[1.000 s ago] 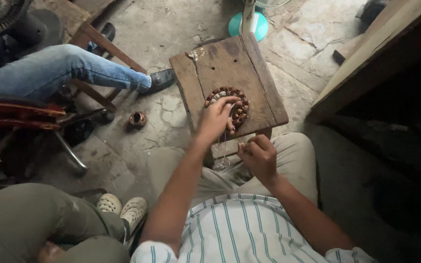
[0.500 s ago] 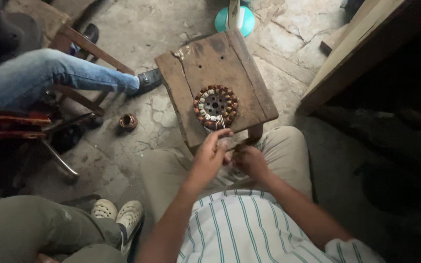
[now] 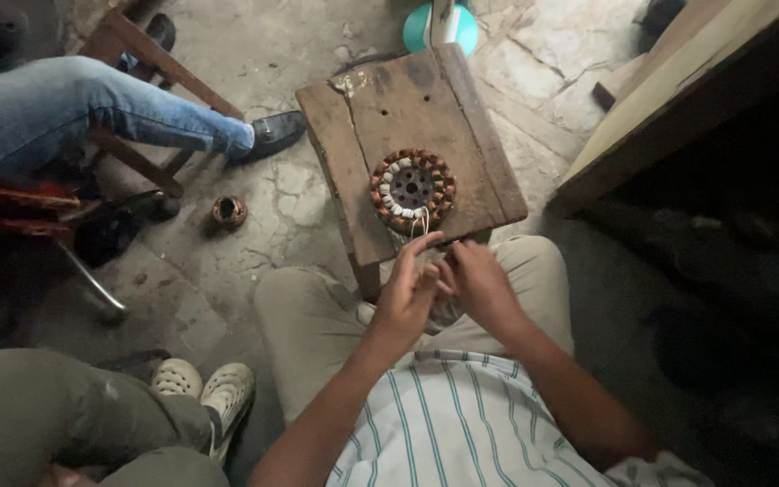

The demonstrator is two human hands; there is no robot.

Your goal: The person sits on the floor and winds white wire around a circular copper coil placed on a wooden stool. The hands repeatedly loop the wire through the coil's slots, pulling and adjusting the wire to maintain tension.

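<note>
Both hands are now sitting together over the lap, just below the near edge of the stool. A second ago the left hand [image 3: 405,293] was stretched out on top of the round motor stator [image 3: 412,190]; it is pulled back now, and the stator is lying uncovered on the wooden stool [image 3: 380,99]. The right hand [image 3: 482,281] is pressing in close beside the left, fingertips meeting. The left fingers are pinching thin pale wire leads [image 3: 423,223] that are running up to the stator's near rim; whether the right fingers are gripping the same strands is hard to tell, as they are curled and partly hidden.

The stator is showing as a ring of reddish copper coils with white insulation along one arc and a dark perforated hub. The stool top is rough, scratched, brown planking, chipped at one corner. The floor [image 3: 290,198] is looking like cracked grey concrete. A small rusty round part [image 3: 228,212] is lying on it, near a seated person's jeans leg [image 3: 110,113].
</note>
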